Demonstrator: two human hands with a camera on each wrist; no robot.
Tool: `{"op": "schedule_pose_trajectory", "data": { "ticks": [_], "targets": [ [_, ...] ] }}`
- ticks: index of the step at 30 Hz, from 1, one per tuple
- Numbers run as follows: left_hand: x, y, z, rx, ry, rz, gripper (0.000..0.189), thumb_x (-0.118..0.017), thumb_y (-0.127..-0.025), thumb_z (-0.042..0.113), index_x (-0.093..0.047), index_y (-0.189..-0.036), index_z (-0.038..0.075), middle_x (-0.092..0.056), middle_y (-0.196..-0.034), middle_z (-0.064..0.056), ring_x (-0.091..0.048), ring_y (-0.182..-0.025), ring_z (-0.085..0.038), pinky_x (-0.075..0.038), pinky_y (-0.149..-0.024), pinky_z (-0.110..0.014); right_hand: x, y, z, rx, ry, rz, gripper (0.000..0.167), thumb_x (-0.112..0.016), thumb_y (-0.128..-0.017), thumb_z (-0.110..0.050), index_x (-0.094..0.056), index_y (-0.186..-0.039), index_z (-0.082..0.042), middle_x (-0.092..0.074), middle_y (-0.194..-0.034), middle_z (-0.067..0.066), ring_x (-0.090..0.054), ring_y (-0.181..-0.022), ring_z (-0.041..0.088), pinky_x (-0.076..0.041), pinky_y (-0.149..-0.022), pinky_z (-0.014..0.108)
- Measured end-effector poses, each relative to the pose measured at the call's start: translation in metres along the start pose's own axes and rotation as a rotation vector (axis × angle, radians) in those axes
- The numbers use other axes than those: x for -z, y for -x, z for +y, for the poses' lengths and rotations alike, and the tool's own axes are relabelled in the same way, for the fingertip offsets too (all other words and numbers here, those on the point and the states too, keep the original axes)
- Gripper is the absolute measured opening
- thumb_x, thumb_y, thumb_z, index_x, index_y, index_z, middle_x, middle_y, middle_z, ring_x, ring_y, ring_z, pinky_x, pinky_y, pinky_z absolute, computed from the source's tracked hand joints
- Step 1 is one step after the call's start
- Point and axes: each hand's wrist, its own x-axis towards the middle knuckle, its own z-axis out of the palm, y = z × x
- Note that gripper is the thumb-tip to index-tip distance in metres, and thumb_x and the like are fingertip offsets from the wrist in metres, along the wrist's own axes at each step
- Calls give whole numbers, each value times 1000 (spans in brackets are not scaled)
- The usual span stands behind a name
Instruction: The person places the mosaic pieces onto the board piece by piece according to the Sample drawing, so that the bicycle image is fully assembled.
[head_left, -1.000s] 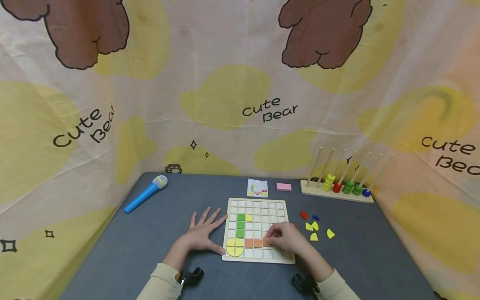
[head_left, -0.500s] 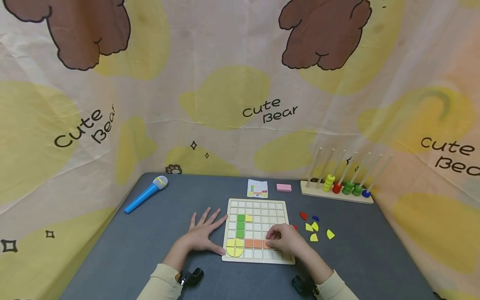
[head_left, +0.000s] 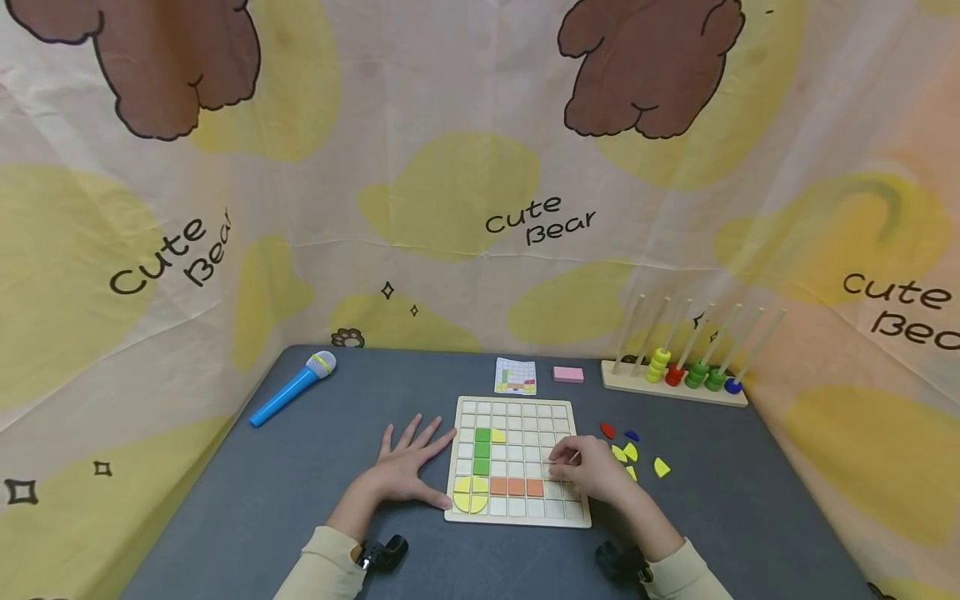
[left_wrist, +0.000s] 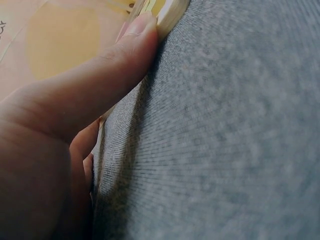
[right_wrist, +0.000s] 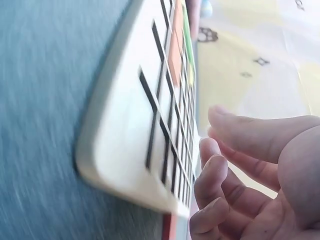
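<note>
Grid board (head_left: pixel 531 456) sits on the table (head_left: pixel 360 392), tiles (head_left: pixel 517 487) in its left and middle cells, left hand (head_left: pixel 407 468) at its left edge, right hand (head_left: pixel 588 467) over its right side. Behind it: card (head_left: pixel 515 376), then block (head_left: pixel 567 375) to the right. Microphone (head_left: pixel 288 393) back left, peg rack (head_left: pixel 675 386) back right, loose pieces (head_left: pixel 661 467) between rack and right hand.

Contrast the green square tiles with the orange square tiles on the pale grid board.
The green square tiles run up the pale grid board; the orange square tiles run across it. The green tiles sit farther left than the orange tiles. Both fill three cells in a line.
</note>
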Motion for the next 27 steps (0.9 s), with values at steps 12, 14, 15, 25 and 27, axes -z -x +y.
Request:
{"op": "schedule_pose_trajectory", "data": {
  "ticks": [12,14,15,25,27],
  "targets": [
    [1,-1,1,3,-12,-5,117,-77,-64,79,-25,-160,38,-12,-171,1,4,-157,-38,11,-115,-72,45,-6,22,-105,46,138,13,-78,-88,-14,-75,-100,-10,-68,-85,1,-57,-75,18,-51,-62,29],
    [1,-1,1,5,-13,-8,117,-77,-64,79,-25,-161,38,-11,-171,1,4,-157,-38,12,-115,-72,50,-9,26,-110,57,143,14,-78,-89,-15,-75,-101,-10,-68,-85,2,-57,-76,19,-51,-64,29],
    [1,-1,1,5,-12,-8,117,-77,-63,79,-25,-161,38,-11,-171,1,4,-157,-38,12,-115,-72,53,-10,29,-116,60,149,14,-78,-89,-16,-75,-102,-10,-68,-86,2,-57,-77,19,-51,-65,29],
    [-2,-1,-3,2,-20,-6,117,-75,-63,81,-24,-160,40,-11,-171,2,5,-157,-37,13,-115,-72,63,-27,50,-171,119,176,21,-78,-89,-15,-73,-107,-5,-70,-92,7,-60,-78,20,-55,-66,33],
    [-2,-1,-3,5,-22,-7,117,-75,-63,81,-24,-160,41,-11,-171,3,5,-157,-36,13,-115,-72,63,-30,53,-185,136,173,23,-78,-89,-16,-72,-108,-4,-70,-94,7,-60,-79,21,-55,-67,35]
  ]
}}
